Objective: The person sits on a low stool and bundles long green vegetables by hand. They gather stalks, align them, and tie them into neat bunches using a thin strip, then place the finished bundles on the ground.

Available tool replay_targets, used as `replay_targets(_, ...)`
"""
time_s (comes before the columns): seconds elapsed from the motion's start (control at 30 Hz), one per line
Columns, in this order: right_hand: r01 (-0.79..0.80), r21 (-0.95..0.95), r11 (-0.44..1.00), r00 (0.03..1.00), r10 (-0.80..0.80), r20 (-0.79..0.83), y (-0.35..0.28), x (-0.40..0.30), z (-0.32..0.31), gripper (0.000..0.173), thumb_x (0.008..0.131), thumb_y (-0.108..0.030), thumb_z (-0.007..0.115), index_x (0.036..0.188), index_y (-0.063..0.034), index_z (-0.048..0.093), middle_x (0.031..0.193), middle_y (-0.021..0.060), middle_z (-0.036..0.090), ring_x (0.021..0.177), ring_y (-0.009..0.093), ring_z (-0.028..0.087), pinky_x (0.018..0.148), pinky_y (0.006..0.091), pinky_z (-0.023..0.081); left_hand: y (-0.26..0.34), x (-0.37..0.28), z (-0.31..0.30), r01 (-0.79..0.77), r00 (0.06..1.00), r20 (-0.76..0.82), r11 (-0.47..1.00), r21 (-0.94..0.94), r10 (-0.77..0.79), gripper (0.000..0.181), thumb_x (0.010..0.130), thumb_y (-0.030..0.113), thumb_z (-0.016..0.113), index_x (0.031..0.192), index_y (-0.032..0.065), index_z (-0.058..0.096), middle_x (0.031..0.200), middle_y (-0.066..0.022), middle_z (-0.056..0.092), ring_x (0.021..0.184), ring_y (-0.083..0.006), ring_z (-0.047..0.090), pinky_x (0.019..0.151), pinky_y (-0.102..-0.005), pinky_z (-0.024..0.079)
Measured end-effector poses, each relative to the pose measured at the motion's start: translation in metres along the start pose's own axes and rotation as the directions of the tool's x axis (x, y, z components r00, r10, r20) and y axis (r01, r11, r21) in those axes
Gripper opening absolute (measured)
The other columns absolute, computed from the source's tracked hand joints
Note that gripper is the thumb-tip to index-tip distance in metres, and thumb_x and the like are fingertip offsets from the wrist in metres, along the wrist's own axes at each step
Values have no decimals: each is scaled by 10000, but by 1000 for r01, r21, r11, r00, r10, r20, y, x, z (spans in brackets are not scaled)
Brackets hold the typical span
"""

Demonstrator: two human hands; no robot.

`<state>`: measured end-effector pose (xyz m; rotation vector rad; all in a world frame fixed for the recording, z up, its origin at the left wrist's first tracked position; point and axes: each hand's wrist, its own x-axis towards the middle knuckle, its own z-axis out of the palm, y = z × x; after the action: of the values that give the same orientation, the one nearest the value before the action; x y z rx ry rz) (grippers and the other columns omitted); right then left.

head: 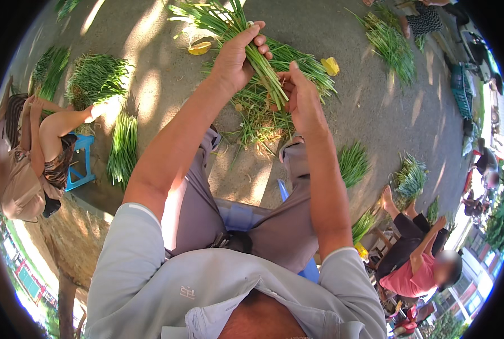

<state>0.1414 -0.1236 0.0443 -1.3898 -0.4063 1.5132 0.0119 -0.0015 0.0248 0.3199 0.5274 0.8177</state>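
My left hand [236, 57] is closed around a bunch of long green chive-like stalks [258, 63], with a ring-like pale item at the thumb. The leafy tops fan out to the upper left and the pale cut ends point down to the right. At those ends is my right hand [303, 99], its thumb raised and its fingers curled partly behind the stalks. Whether it grips any of them cannot be made out. Under both hands, a larger heap of the same greens [296, 63] lies on the ground, with loose trimmings [262, 127] nearer my feet.
Yellow leaves [330, 66] lie by the heap. More green bundles [96, 78] rest on the pavement [163, 80]. A person on a blue plastic stool [81, 161] sits at left; another in a pink shirt [409, 277] sits at right. A green crate [461, 91] stands far right.
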Motion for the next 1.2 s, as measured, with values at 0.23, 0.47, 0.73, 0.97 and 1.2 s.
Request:
replay_targets(0.23, 11, -267, 964, 995, 17, 102, -16, -16, -19, 339, 996, -369, 594, 1062, -40, 646, 836, -23, 605, 670, 54, 536, 525, 206, 392, 9, 2, -2, -6, 996, 91, 1000, 10, 5, 321, 983, 154, 617, 1264, 16, 545, 800, 1, 509, 701, -115, 488, 713, -294, 472)
replay_targets(0.47, 126, -319, 939, 989, -95, 111, -20, -17, -36, 246, 944, -270, 690, 1031, -41, 674, 711, -64, 525, 594, 15, 436, 494, 189, 299, 11, 2, -6, 42, 996, 75, 987, 157, -54, 309, 988, 166, 608, 1253, 14, 572, 867, -18, 604, 752, -132, 583, 746, -322, 549)
replay_targets(0.73, 190, -182, 965, 958, -223, -183, -20, -7, -50, 207, 925, -257, 722, 982, -64, 673, 682, -96, 460, 555, 4, 366, 470, 200, 263, 8, -5, 1, 171, 984, -20, 901, 398, -178, 311, 961, 234, 658, 1217, 59, 625, 984, -41, 680, 866, -155, 667, 786, -332, 579)
replay_targets(0.97, 319, 30, 947, 867, -278, -414, -26, -1, -60, 218, 904, -271, 754, 892, -81, 648, 644, -90, 427, 517, 6, 341, 436, 203, 226, 7, -6, -1, 162, 980, 21, 862, 480, -196, 326, 932, 214, 699, 1209, 55, 637, 1035, -91, 711, 822, -162, 676, 745, -321, 590)
replay_targets(1.2, 438, 160, 885, 724, -242, -647, -34, 0, -81, 251, 912, -272, 747, 847, -74, 607, 732, -19, 523, 494, 38, 353, 414, 228, 234, 9, -9, 1, 230, 960, 11, 814, 534, -279, 361, 921, 232, 720, 1196, 13, 637, 994, -111, 727, 718, -117, 652, 633, -271, 565)
